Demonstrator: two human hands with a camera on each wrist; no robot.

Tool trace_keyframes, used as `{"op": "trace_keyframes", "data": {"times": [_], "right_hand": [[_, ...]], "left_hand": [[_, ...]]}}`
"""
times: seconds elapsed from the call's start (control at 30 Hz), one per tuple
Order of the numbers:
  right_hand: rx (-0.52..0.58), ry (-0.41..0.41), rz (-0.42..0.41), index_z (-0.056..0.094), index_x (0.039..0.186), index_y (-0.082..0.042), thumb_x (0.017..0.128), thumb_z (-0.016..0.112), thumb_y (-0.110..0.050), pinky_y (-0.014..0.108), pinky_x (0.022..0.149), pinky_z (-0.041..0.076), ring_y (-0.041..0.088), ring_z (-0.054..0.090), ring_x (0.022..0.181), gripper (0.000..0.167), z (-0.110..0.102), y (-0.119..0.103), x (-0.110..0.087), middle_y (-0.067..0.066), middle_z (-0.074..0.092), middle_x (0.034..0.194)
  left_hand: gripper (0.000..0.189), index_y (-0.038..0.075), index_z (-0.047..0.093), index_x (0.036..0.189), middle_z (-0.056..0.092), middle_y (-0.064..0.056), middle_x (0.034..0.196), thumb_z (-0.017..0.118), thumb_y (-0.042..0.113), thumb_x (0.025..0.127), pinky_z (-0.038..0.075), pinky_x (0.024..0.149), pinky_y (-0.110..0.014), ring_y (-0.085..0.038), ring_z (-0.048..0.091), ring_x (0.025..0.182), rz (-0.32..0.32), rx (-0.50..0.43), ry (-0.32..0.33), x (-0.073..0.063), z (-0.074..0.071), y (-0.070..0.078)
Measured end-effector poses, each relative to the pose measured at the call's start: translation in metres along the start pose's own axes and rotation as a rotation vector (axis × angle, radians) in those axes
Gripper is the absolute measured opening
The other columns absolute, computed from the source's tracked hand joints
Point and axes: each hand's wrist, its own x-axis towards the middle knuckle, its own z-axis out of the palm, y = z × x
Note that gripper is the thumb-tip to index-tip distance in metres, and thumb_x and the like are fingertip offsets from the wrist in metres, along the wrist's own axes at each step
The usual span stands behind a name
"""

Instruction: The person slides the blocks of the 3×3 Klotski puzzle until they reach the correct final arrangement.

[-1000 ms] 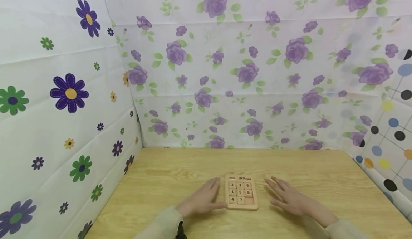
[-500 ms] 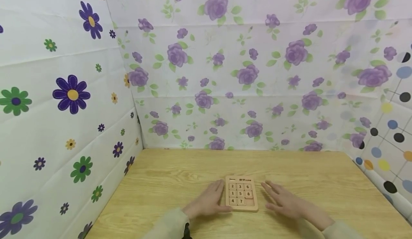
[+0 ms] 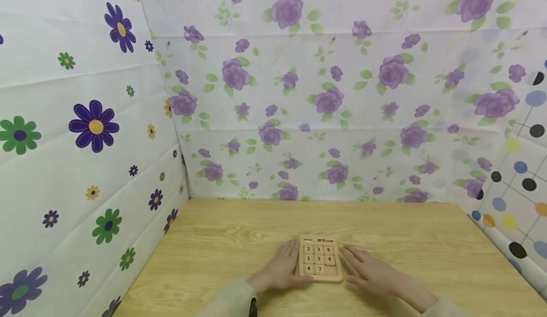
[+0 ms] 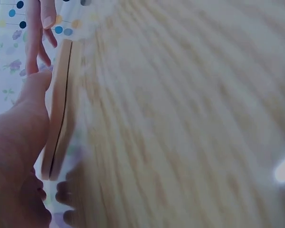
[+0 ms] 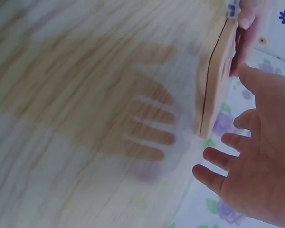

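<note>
A light wooden number sliding puzzle (image 3: 315,240) lies flat on the table, with tiles (image 3: 318,258) reading 2 3 6, 1 5 8 and 4 7, and a bare slot at lower right. Beside its left edge is my left hand (image 3: 279,267), fingers stretched forward and thumb at the near left corner. My right hand (image 3: 369,272) reaches in from the right, fingertips close to the right edge. In the right wrist view that hand (image 5: 261,161) has its fingers spread, a small gap from the puzzle's side (image 5: 216,85). The left wrist view shows my left thumb along the puzzle's side (image 4: 61,104).
Pale wood-grain table (image 3: 231,222) surrounds the puzzle. Behind it hangs a cloth with purple roses (image 3: 273,132). A flower-print cloth (image 3: 64,165) stands at the left, and a dotted cloth (image 3: 519,189) at the right.
Both hands have moved inward toward the puzzle, the left one rightward to its edge, the right one leftward. The tiles keep the same order.
</note>
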Motion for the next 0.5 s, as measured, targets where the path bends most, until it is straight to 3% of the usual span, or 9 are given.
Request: {"op": "trace_keyframes", "data": {"times": [0.3, 0.5], "right_hand": [[0.012, -0.05, 0.009, 0.027, 0.153, -0.009, 0.097, 0.048, -0.05, 0.062, 0.104, 0.039, 0.045, 0.039, 0.135, 0.072, 0.003, -0.013, 0.002, 0.02, 0.03, 0.156], [-0.049, -0.02, 0.018, 0.028, 0.153, -0.011, 0.096, 0.051, -0.049, 0.058, 0.106, 0.04, 0.042, 0.041, 0.135, 0.072, 0.006, -0.02, 0.001, 0.018, 0.03, 0.156]], "left_hand": [[0.119, -0.006, 0.005, 0.153, 0.008, -0.024, 0.16, 0.058, 0.072, 0.08, 0.015, 0.122, -0.048, -0.036, 0.012, 0.149, -0.017, 0.011, -0.004, 0.003, 0.001, 0.005], [0.123, -0.004, 0.002, 0.153, 0.006, -0.023, 0.161, 0.061, 0.072, 0.077, 0.015, 0.122, -0.048, -0.035, 0.011, 0.15, -0.011, 0.009, -0.014, 0.004, 0.004, 0.007]]}}
